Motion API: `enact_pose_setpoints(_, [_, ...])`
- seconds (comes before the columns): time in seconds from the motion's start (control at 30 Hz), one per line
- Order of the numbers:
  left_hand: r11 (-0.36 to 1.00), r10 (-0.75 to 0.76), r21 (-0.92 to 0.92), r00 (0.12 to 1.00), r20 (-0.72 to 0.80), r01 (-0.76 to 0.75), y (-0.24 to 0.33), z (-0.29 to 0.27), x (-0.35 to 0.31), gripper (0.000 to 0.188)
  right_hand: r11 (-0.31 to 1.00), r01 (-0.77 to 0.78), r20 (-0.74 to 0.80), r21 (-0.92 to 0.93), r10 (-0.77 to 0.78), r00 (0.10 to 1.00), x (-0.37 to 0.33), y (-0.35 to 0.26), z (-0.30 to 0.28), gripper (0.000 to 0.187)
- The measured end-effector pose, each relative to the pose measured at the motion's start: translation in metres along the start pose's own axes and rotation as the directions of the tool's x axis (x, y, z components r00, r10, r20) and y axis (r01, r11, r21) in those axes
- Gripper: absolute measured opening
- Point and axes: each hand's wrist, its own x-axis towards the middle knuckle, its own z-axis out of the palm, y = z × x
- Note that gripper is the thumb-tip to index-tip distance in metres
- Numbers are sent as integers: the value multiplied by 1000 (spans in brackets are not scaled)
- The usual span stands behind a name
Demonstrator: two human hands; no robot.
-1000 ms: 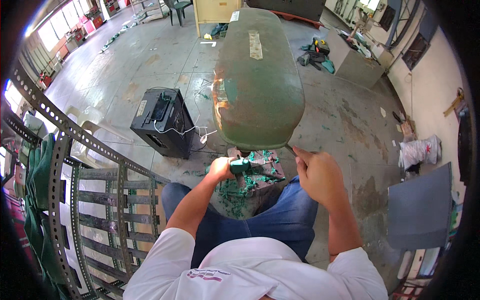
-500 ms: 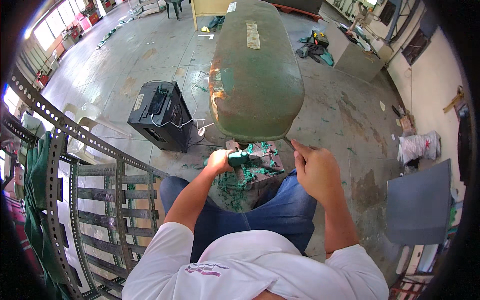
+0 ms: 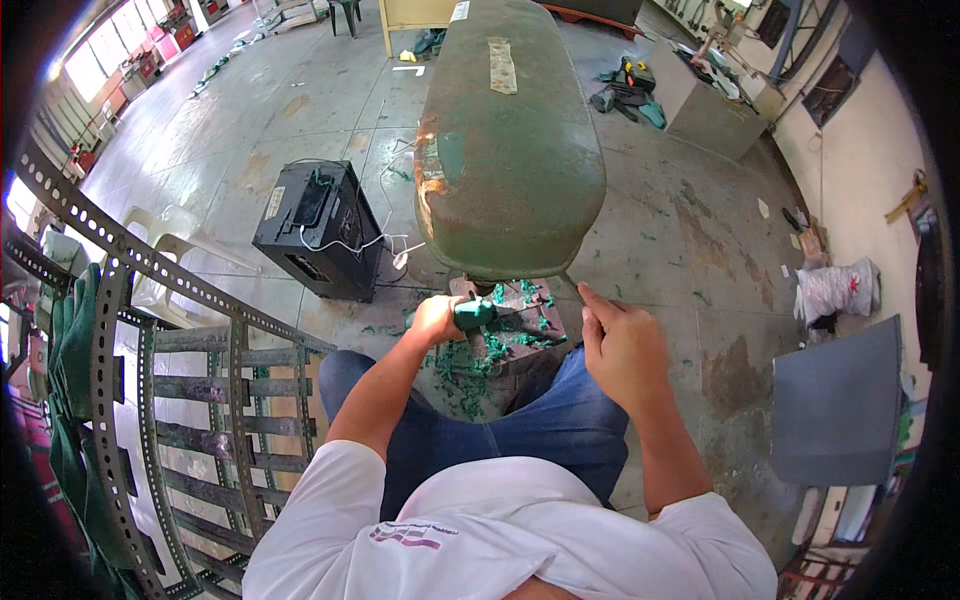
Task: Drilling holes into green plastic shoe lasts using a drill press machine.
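A large, worn green rounded machine head hangs over a low work surface strewn with green shreds. My left hand is closed around a dark green rounded piece, just below the head's front edge. What is under my left fingers is hidden. My right hand is closed at the head's front right corner, its index finger stretched along a thin metal rod. That rod reaches toward the underside of the head. Most of the rod is covered by my fingers.
A black box-shaped appliance with a white cable stands on the floor at left. Close on my left is a perforated metal rack with green cloth. A grey panel and a white bundle lie along the right wall.
My right hand has shifted slightly left beside the thin metal rod. My left hand stays closed on the dark green piece. The whole view has moved a little.
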Motion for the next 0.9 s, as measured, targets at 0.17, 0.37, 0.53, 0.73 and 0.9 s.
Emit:
enact_pose_setpoints(0.17, [999, -9, 35, 1000, -2, 9, 0, 4, 2, 86, 1000, 12, -31, 9, -12, 999, -14, 6, 16, 38])
enact_pose_setpoints(0.37, [1000, 2, 18, 999, -53, -1, 7, 2, -4, 86, 998, -32, -61, 58, 36, 997, -21, 4, 22, 37])
enact_pose_setpoints(0.53, [998, -56, 32, 998, -22, 56, 16, -5, -7, 86, 997, -20, -84, 73, 26, 996, -26, 9, 32, 38])
enact_pose_setpoints(0.73, [999, -28, 35, 999, -24, 29, 7, -1, -6, 87, 994, 48, -179, 102, -29, 983, -36, 16, 54, 42])
enact_pose_setpoints(0.9, [999, -17, 42, 999, -30, 18, 10, -2, -5, 87, 957, 30, -277, 290, 54, 959, -52, 29, 101, 39])
